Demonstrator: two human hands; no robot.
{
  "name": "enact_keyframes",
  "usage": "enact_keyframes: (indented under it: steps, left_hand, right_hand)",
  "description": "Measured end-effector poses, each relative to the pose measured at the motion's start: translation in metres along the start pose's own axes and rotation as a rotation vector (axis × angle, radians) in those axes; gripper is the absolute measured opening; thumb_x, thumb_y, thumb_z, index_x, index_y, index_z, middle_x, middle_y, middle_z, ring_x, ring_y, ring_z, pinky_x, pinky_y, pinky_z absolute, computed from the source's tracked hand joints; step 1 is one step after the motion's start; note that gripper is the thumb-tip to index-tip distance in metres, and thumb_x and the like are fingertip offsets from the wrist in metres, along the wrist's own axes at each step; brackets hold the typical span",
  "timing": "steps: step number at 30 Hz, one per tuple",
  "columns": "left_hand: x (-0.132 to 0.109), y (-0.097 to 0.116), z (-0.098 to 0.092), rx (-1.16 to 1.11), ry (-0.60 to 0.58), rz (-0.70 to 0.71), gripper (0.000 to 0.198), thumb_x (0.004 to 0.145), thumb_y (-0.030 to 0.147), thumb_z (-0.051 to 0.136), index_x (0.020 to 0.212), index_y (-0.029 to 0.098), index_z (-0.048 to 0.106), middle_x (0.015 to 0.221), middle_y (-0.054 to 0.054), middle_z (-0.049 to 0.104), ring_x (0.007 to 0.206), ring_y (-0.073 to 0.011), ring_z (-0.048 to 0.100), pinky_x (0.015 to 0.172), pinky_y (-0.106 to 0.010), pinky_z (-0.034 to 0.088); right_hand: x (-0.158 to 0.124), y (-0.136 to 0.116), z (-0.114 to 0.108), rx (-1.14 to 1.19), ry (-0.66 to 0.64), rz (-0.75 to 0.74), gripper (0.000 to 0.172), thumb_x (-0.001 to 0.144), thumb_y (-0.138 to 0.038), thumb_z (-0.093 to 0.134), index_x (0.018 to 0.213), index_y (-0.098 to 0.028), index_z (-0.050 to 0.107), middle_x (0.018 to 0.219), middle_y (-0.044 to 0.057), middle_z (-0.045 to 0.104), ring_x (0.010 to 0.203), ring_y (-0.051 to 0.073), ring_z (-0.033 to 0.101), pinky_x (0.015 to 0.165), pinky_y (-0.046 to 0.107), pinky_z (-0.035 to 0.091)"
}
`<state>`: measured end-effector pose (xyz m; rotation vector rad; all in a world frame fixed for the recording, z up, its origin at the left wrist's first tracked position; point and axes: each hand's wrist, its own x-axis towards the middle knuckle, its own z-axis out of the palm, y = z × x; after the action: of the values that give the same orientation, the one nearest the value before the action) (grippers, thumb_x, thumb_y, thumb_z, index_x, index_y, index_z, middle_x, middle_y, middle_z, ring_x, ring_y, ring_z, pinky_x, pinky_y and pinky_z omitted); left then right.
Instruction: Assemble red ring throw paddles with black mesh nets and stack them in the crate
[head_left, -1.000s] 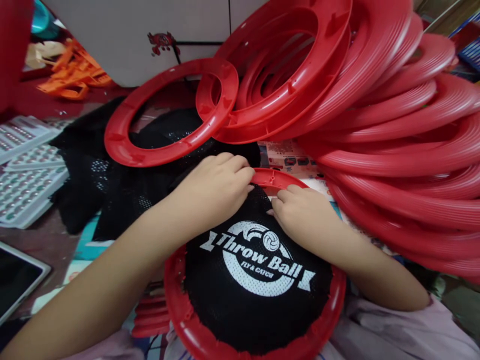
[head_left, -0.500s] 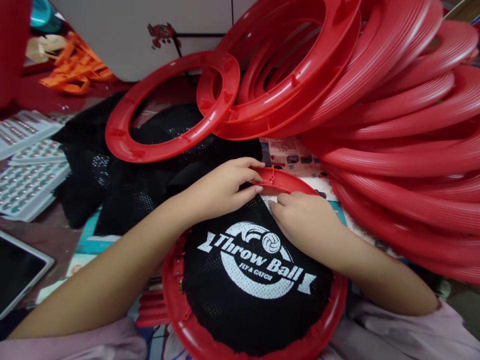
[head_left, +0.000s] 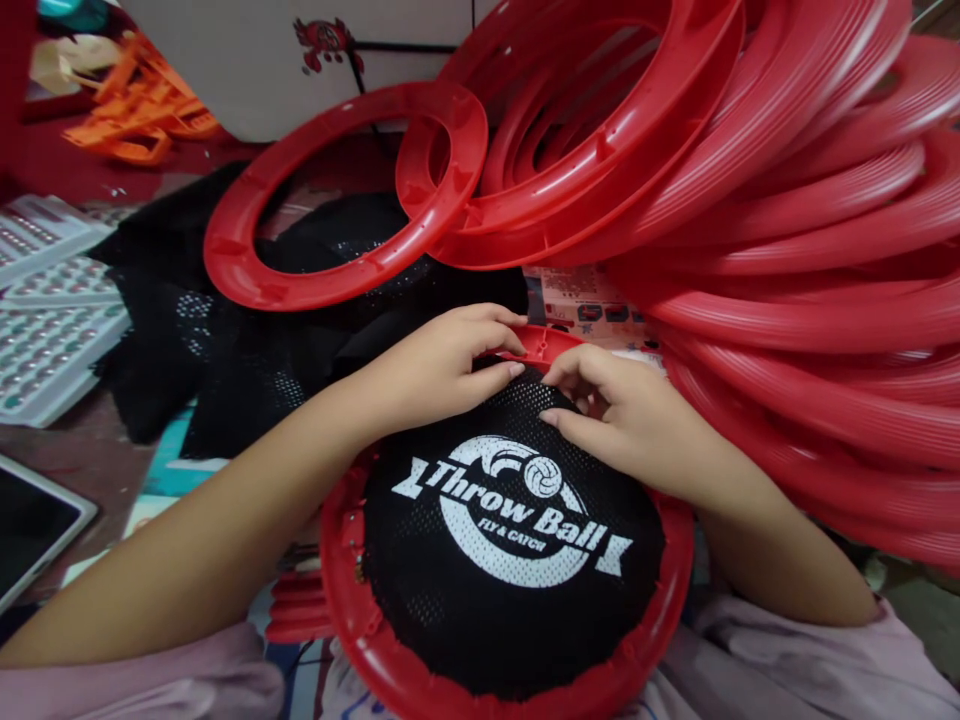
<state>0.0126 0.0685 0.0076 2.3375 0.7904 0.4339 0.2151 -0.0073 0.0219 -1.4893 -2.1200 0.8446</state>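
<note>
A red plastic ring (head_left: 352, 610) lies low in front of me, with black mesh fabric (head_left: 465, 640) stretched across its opening. White "Throw Ball" lettering is printed on the mesh. At the ring's far rim, my left hand (head_left: 450, 365) holds the mesh edge, its fingers over the rim and its thumb on the fabric. My right hand (head_left: 622, 415) is just to the right, fingers bent and thumb against the mesh, gripping the fabric near the far edge. The curled fingertips of that hand are partly hidden.
Many red rings (head_left: 795, 210) are stacked at right. One loose red ring (head_left: 300, 290) rests on black mesh pieces (head_left: 240, 370). Trays of small round metal parts (head_left: 60, 350), a white-framed device (head_left: 45, 530) and orange plastic parts (head_left: 142, 110) are at left.
My right hand has drawn the mesh edge up toward the far rim, covering the gap that showed there. My left hand stays at the rim.
</note>
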Motion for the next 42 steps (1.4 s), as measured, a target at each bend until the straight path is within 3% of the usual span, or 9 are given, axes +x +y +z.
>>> enact_keyframes:
  steps: [6,11,17,22,27,35,42]
  left_hand:
    - [-0.001,0.0,-0.003,-0.079,-0.003,-0.068,0.012,0.083,0.021,0.063,0.089,0.015,0.071,0.124,-0.009,0.063,0.115,-0.0219,0.06,0.103,-0.041,0.046]
    - [-0.001,0.0,0.0,-0.115,0.075,-0.102,0.007,0.08,0.02,0.067,0.078,0.015,0.07,0.118,-0.009,0.066,0.11,-0.0209,0.063,0.1,-0.038,0.047]
    - [0.003,0.002,0.005,-0.134,0.14,-0.153,0.012,0.083,0.022,0.061,0.074,0.015,0.065,0.101,-0.007,0.072,0.102,-0.022,0.066,0.09,-0.036,0.05]
    - [0.011,0.001,0.008,-0.069,0.173,-0.228,0.013,0.082,0.02,0.061,0.07,0.015,0.061,0.094,-0.007,0.072,0.094,-0.0225,0.067,0.085,-0.038,0.051]
    - [0.015,-0.002,0.011,0.026,0.184,-0.195,0.014,0.081,0.018,0.06,0.067,0.015,0.059,0.085,-0.005,0.071,0.088,-0.0214,0.067,0.081,-0.036,0.052]
    - [0.016,-0.006,0.012,0.068,0.197,-0.15,0.014,0.08,0.017,0.061,0.066,0.015,0.06,0.08,-0.004,0.068,0.087,-0.0209,0.067,0.08,-0.035,0.051]
    - [0.017,-0.008,0.014,0.056,0.191,-0.127,0.015,0.08,0.018,0.06,0.066,0.015,0.057,0.084,-0.005,0.065,0.088,-0.0213,0.064,0.081,-0.037,0.051]
  right_hand:
    - [-0.001,0.001,-0.002,-0.004,0.118,-0.103,0.015,0.079,-0.01,0.065,0.091,-0.019,0.065,0.076,-0.003,0.063,0.069,0.011,0.057,0.064,0.021,0.044]
    - [0.001,0.006,-0.001,-0.091,0.138,-0.202,0.023,0.082,-0.007,0.059,0.099,-0.017,0.071,0.088,0.003,0.068,0.078,0.014,0.062,0.074,0.026,0.05]
    - [0.004,0.011,0.006,-0.205,0.159,-0.328,0.032,0.084,-0.004,0.046,0.097,-0.013,0.073,0.085,0.007,0.06,0.074,0.015,0.058,0.067,0.029,0.052]
    - [0.006,0.014,0.011,-0.273,0.22,-0.305,0.031,0.086,-0.004,0.044,0.097,-0.012,0.072,0.085,0.008,0.058,0.077,0.017,0.057,0.071,0.032,0.052]
    - [0.007,0.014,0.013,-0.34,0.236,-0.286,0.03,0.085,-0.003,0.044,0.089,-0.011,0.072,0.083,0.009,0.056,0.075,0.017,0.055,0.07,0.031,0.051]
    - [0.005,0.014,0.007,-0.323,0.265,-0.232,0.029,0.081,-0.001,0.05,0.093,-0.01,0.076,0.092,0.011,0.068,0.08,0.018,0.063,0.074,0.029,0.053]
    - [0.008,0.015,0.002,-0.323,0.249,-0.144,0.03,0.077,0.002,0.05,0.088,-0.01,0.075,0.089,0.01,0.072,0.082,0.022,0.067,0.077,0.034,0.053]
